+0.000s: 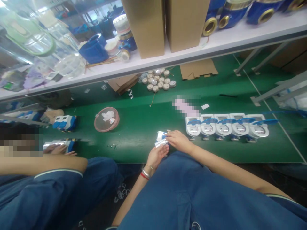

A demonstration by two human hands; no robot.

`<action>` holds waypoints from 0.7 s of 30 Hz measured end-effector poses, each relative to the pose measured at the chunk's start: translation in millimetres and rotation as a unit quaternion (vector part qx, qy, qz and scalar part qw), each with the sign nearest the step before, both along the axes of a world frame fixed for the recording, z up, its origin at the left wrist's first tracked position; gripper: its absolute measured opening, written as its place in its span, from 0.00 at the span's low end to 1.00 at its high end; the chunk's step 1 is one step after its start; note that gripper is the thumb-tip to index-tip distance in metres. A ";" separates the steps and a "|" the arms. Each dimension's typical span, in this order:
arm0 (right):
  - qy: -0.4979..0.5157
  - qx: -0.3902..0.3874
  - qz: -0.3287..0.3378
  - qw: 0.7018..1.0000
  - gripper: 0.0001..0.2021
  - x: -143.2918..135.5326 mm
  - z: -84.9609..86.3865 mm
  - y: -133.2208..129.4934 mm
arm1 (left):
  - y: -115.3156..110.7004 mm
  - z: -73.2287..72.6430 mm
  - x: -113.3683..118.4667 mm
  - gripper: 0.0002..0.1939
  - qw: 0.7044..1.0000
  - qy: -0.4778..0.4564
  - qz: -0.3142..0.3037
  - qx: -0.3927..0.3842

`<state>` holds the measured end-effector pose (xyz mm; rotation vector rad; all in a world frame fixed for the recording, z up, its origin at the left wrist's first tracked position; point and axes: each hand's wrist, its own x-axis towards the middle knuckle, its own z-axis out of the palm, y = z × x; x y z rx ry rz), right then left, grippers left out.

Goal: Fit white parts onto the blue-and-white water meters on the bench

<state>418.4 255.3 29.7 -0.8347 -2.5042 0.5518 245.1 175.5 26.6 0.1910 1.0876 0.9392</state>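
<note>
A small white and blue meter (161, 136) stands at the front edge of the green table, with a silvery flap or strip (161, 142) on its near side. My left hand (157, 156) is at its lower left, palm up and fingers stretched out under the silvery piece. From the right, my right hand (179, 141) reaches the meter, its fingers bent together against the side; what they pinch, if anything, is too small to make out. To the right stands a row of several white meters (224, 128) with blue lids raised.
A pink round dish (107, 119) with white pieces lies left of centre. Round parts (159, 80) are heaped below the shelf (148, 62), which holds cardboard boxes. A co-worker's hands (57, 149) hold a meter at the left.
</note>
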 end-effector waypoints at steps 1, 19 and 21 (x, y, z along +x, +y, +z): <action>0.002 -0.003 0.002 1.000 0.11 -0.3 -1.6 -0.6 | -0.1 -1.0 -0.5 0.17 1.000 -0.005 0.002 -0.005; 0.012 -0.302 -0.090 0.949 0.10 -30.8 -87.5 74.4 | -27.0 -28.1 -44.9 0.13 0.983 0.050 0.165 -0.056; -0.055 -0.314 -0.034 0.947 0.10 -34.3 -107.9 86.5 | -29.8 -29.4 -51.9 0.13 0.981 0.054 0.180 -0.058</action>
